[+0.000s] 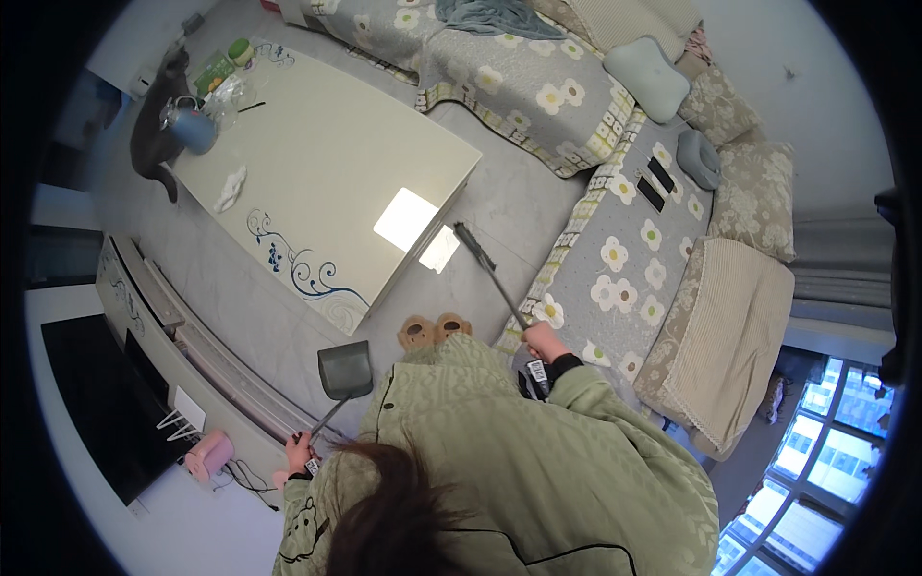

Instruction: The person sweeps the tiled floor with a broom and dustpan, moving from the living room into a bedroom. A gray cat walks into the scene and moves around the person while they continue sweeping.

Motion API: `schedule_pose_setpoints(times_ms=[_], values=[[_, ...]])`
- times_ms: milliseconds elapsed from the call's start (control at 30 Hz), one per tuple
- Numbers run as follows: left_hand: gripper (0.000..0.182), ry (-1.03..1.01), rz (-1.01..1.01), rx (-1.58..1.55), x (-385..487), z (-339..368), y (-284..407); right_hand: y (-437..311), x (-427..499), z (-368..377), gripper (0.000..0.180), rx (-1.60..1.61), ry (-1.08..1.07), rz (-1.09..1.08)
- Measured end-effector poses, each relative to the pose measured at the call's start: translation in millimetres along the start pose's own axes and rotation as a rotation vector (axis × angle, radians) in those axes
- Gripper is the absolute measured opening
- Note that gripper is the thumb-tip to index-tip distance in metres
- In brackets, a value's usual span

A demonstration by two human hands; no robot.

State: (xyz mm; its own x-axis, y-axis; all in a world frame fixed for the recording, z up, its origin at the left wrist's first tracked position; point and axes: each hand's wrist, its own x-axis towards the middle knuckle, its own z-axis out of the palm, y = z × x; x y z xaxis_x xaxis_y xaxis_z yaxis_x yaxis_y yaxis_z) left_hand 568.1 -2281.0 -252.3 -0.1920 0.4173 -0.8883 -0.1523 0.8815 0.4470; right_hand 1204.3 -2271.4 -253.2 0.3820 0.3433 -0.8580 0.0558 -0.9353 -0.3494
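Note:
My right hand (545, 341) is closed around the grey handle of a broom (476, 247). The broom's dark head is on the tiled floor between the coffee table's corner and the sofa. Lower left, my left hand (299, 453) grips the handle of a grey long-handled dustpan (346, 370), whose pan lies near the floor to the left of my brown slippers (435, 331). Each wrist wears a dark band with a printed tag. I cannot make out any debris in the pan or at the broom head.
A cream coffee table (338, 165) holds a blue kettle (193, 129), crumpled white tissue (231, 189) and a green-lidded jar (241, 52). A grey cat (155, 126) is beside it. The flower-quilted sofa (627, 237) bounds the right; a TV cabinet (245, 425) with a pink appliance (209, 455) stands left.

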Motion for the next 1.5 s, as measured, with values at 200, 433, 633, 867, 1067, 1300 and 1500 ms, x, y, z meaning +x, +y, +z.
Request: schedule_pose_setpoints(times_ms=[200,433,633,867,1067,1300,1500], values=[[0.016,0.09,0.068,0.118,-45,12,-18,24,47,-28,0.013,-0.183,0.177,-0.192],[0.018,0.143,0.318,0.561,-120,35,-6,-37,157,-37,0.022,-0.16,0.17,-0.258],[0.019,0.247,0.247,0.264,-130,24,-32,-70,141,20,0.026,-0.67,0.047,-0.251],[0.019,0.202,0.479,0.442,-110,-5,-47,-7,56,61,0.032,-0.749,-0.064,-0.332],[0.02,0.09,0.54,0.525,-85,-41,-42,46,0,92,0.037,-0.905,-0.142,-0.433],[0.02,0.0,0.32,0.402,-59,-96,-44,101,-58,159,0.053,-0.992,-0.258,-0.455],[0.02,-0.05,0.277,0.411,-60,-130,-52,116,-108,206,0.053,-1.06,-0.286,-0.417]])
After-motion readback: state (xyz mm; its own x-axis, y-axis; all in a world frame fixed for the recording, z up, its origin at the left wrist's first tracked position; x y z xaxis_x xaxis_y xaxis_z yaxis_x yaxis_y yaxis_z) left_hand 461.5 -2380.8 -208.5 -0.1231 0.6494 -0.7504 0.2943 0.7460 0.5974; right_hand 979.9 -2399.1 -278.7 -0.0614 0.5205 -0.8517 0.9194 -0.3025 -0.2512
